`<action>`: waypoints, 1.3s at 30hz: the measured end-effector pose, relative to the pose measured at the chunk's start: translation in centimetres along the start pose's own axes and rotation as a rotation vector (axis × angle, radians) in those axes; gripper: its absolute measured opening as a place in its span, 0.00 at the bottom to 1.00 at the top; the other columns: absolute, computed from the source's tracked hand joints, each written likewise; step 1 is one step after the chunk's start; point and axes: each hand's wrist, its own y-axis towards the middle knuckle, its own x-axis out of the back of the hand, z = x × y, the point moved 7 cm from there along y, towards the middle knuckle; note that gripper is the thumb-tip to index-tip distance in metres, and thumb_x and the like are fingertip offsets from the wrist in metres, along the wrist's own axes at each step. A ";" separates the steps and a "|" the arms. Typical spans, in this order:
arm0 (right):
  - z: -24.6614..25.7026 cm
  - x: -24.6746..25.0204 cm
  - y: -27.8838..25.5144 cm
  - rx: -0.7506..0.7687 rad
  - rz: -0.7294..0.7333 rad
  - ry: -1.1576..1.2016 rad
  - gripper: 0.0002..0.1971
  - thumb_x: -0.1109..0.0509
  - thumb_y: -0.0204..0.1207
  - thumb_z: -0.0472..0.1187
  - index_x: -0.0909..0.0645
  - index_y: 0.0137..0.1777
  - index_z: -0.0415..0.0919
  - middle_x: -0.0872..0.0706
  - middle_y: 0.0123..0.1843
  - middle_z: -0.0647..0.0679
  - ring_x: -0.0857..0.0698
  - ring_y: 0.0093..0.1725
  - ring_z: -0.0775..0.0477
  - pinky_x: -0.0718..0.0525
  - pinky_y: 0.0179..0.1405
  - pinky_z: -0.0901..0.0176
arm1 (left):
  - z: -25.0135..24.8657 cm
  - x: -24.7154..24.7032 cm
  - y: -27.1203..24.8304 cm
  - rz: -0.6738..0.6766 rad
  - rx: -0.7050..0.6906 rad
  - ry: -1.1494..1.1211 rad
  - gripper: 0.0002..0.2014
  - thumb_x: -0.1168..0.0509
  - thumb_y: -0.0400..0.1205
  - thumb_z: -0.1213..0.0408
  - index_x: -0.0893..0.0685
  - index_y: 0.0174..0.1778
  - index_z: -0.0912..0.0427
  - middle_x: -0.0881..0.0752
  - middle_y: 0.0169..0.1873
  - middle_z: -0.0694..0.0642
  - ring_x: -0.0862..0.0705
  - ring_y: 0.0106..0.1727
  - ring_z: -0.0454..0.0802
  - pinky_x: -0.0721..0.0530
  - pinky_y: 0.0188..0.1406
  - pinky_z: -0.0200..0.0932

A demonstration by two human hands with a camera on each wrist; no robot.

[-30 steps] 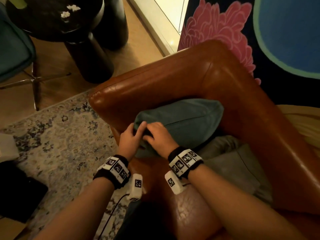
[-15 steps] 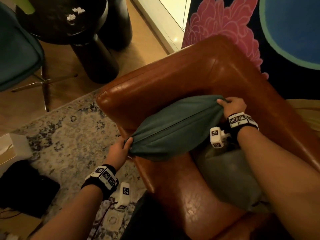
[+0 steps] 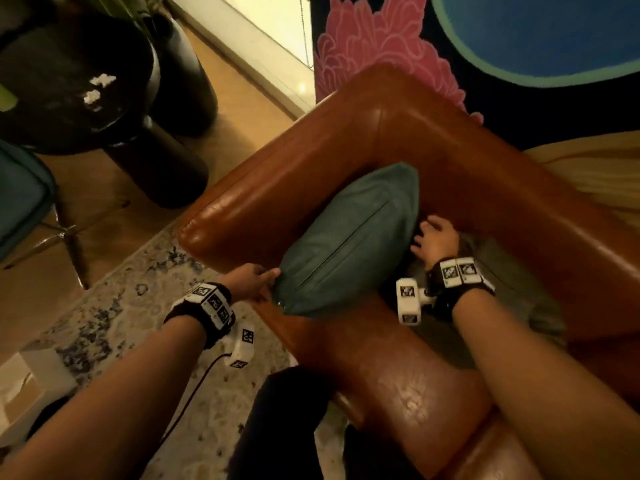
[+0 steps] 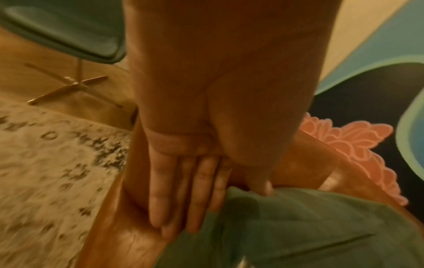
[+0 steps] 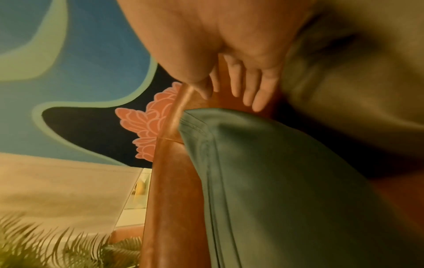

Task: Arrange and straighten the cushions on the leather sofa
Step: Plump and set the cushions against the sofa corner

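Observation:
A teal cushion [image 3: 346, 244] [image 4: 298, 226] [image 5: 286, 181] stands on its edge in the corner of the brown leather sofa [image 3: 311, 161], leaning on the armrest. My left hand [image 3: 268, 282] [image 4: 218, 204] holds its near corner between the thumb and straight fingers. On the cushion's right side my right hand [image 3: 424, 233] [image 5: 234, 94] hovers with spread fingers and holds nothing. A grey cushion [image 3: 512, 271] [image 5: 344, 81] lies flat on the seat beneath that hand.
A black round side table [image 3: 69, 81] and a teal chair [image 3: 20, 202] stand on the wooden floor to the left. A patterned rug [image 3: 121, 306] lies before the sofa, with a white box [image 3: 34, 382] on it. Yellow fabric [image 3: 588, 174] drapes over the sofa back at the right.
My right hand let go of the teal cushion's far corner and dropped to its right side. The cushion now stands deeper in the sofa corner; my left hand kept the near corner.

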 end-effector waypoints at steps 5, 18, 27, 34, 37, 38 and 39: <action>-9.1 -1.2 -4.8 -0.302 0.077 0.295 0.19 0.45 0.91 0.39 0.28 0.78 0.34 0.25 0.78 0.31 0.18 0.65 0.32 0.18 0.55 0.44 | -5.6 3.7 5.0 0.003 -0.151 0.132 0.15 0.44 0.90 0.67 0.16 0.66 0.51 0.17 0.67 0.58 0.17 0.66 0.59 0.16 0.66 0.60; -13.5 -7.4 -6.9 -0.492 0.194 0.516 0.25 0.41 0.87 0.56 0.32 0.83 0.56 0.32 0.85 0.47 0.20 0.66 0.29 0.22 0.67 0.33 | -8.0 -1.6 11.5 0.567 -0.011 -0.137 0.29 0.49 0.91 0.72 0.38 0.85 0.38 0.33 0.84 0.57 0.30 0.78 0.67 0.28 0.73 0.68; -13.3 -10.2 -7.4 -0.486 0.169 0.464 0.23 0.41 0.88 0.53 0.28 0.80 0.50 0.21 0.77 0.46 0.17 0.58 0.34 0.19 0.67 0.35 | -8.9 -1.1 11.0 0.588 -0.018 -0.083 0.25 0.48 0.92 0.68 0.33 0.84 0.41 0.27 0.79 0.57 0.27 0.77 0.65 0.24 0.70 0.64; -12.2 -5.7 -7.0 -0.340 0.110 0.233 0.22 0.35 0.86 0.47 0.25 0.79 0.46 0.18 0.71 0.45 0.14 0.58 0.41 0.14 0.58 0.45 | -5.2 1.5 9.7 0.337 -0.048 -0.182 0.42 0.36 0.73 0.26 0.40 0.83 0.31 0.33 0.83 0.44 0.32 0.82 0.55 0.31 0.75 0.69; -9.6 -4.1 -6.5 -0.184 -0.119 0.135 0.07 0.34 0.85 0.37 0.15 0.56 0.40 0.14 0.53 0.37 0.16 0.38 0.48 0.15 0.38 0.55 | -2.3 0.1 7.5 0.372 -0.014 -0.055 0.54 0.32 0.69 0.26 0.51 0.87 0.39 0.32 0.81 0.49 0.26 0.78 0.61 0.21 0.68 0.67; -8.1 -3.6 -6.7 -0.084 -0.228 0.093 0.07 0.34 0.84 0.37 0.15 0.47 0.44 0.14 0.45 0.40 0.17 0.33 0.51 0.18 0.33 0.57 | -1.6 -0.5 6.6 0.397 0.003 -0.065 0.52 0.31 0.72 0.30 0.48 0.87 0.46 0.27 0.79 0.54 0.20 0.72 0.62 0.16 0.64 0.65; -6.5 -3.9 -7.0 0.007 -0.273 0.069 0.10 0.34 0.84 0.36 0.17 0.42 0.48 0.14 0.39 0.44 0.18 0.30 0.54 0.20 0.30 0.59 | -0.8 -1.1 5.8 0.400 0.030 -0.090 0.49 0.31 0.74 0.32 0.40 0.85 0.54 0.22 0.74 0.58 0.16 0.67 0.62 0.13 0.60 0.64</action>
